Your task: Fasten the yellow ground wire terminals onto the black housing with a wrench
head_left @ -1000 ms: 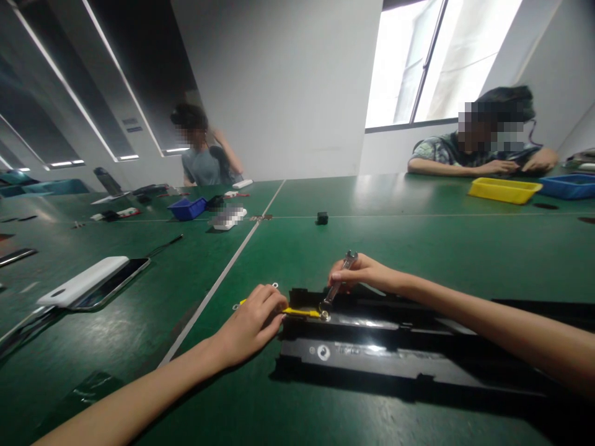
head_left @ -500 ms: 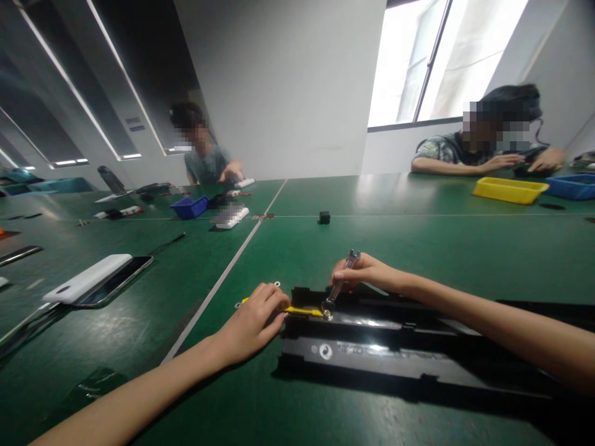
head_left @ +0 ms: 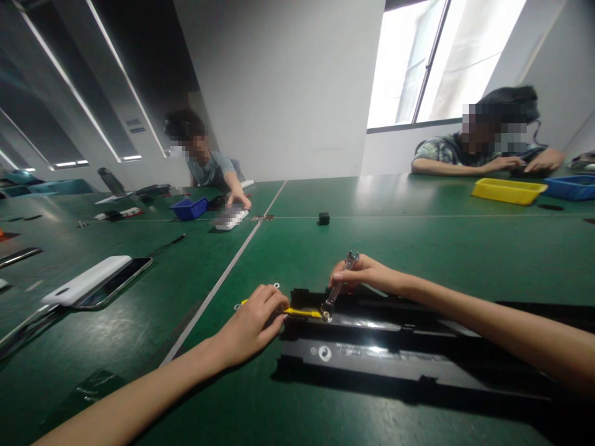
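A long black channel-shaped part (head_left: 395,356) lies on the green table, reaching from the middle to the right edge. My left hand (head_left: 263,316) pinches a yellow cable (head_left: 304,313) at the part's left end; ring terminals show behind the fingers. One end of the cable meets a round metal fastener inside the part. My right hand (head_left: 356,275) is closed round a silver wrench (head_left: 341,282), held slanted, its lower end at that fastener and its open jaw pointing up.
White power bank and phone (head_left: 114,285) lie at the left. Farther off are a small black block (head_left: 324,218), a blue bin (head_left: 189,209), a yellow bin (head_left: 509,191) and another blue bin (head_left: 571,187). Two people sit across the green table (head_left: 209,409).
The person at the far left has reached forward and put a hand on a white device. My hands, the wrench and the cable show almost no movement.
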A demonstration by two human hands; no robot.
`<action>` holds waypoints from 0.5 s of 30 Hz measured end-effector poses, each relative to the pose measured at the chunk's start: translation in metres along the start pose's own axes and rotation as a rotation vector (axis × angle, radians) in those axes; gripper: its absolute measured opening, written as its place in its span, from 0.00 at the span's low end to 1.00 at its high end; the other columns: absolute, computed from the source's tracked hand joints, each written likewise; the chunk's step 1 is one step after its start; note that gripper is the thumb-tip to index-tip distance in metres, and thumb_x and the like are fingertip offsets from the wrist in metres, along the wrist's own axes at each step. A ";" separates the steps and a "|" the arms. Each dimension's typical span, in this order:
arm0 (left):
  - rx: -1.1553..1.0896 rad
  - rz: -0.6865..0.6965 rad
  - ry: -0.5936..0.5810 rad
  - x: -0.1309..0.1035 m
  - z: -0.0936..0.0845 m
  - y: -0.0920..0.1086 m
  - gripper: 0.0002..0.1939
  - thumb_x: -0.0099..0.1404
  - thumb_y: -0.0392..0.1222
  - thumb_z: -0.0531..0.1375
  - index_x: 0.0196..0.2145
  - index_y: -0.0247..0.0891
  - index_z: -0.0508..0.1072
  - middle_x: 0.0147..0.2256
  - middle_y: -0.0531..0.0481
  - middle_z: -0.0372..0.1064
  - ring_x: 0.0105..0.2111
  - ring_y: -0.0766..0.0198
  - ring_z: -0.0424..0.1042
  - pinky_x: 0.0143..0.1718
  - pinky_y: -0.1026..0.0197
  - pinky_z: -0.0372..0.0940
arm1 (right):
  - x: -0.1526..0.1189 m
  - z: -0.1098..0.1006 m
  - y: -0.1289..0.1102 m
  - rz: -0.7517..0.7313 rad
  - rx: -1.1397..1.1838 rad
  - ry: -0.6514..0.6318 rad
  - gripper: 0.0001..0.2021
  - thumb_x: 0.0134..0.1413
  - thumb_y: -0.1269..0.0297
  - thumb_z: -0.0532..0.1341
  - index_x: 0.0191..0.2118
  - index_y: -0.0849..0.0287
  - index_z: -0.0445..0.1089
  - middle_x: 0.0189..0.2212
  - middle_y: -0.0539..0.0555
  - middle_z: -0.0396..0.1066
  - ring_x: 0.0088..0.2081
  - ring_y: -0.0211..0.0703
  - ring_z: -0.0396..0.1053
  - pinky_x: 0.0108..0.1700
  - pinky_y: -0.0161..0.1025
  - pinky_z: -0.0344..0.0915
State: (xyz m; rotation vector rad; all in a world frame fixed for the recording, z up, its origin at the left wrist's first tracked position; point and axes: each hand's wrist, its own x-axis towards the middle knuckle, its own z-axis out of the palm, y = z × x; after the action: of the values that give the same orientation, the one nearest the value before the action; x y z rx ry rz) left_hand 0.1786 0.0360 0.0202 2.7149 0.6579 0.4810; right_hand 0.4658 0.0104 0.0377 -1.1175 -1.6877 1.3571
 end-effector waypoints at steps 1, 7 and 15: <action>0.001 0.000 -0.001 0.000 0.000 0.000 0.08 0.65 0.32 0.51 0.41 0.39 0.64 0.40 0.47 0.62 0.42 0.58 0.61 0.42 0.56 0.61 | 0.000 0.000 0.000 0.001 0.002 0.000 0.14 0.50 0.55 0.64 0.31 0.64 0.75 0.24 0.51 0.73 0.25 0.33 0.68 0.25 0.29 0.63; 0.000 0.005 0.001 0.000 0.001 0.000 0.07 0.66 0.32 0.51 0.41 0.39 0.64 0.40 0.47 0.62 0.41 0.58 0.61 0.42 0.56 0.61 | 0.001 -0.001 0.002 0.000 0.006 -0.002 0.14 0.50 0.55 0.64 0.31 0.64 0.75 0.25 0.52 0.73 0.25 0.33 0.68 0.25 0.29 0.63; 0.005 0.011 0.001 0.000 0.000 -0.001 0.07 0.65 0.32 0.51 0.41 0.39 0.64 0.40 0.47 0.62 0.41 0.58 0.61 0.42 0.56 0.60 | 0.000 0.001 -0.001 0.008 0.009 0.020 0.14 0.49 0.55 0.65 0.31 0.64 0.74 0.25 0.52 0.73 0.26 0.34 0.69 0.26 0.30 0.64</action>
State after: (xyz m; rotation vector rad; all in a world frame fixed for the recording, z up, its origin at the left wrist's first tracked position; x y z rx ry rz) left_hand 0.1787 0.0366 0.0196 2.7242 0.6448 0.4844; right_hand 0.4650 0.0099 0.0387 -1.1296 -1.6628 1.3530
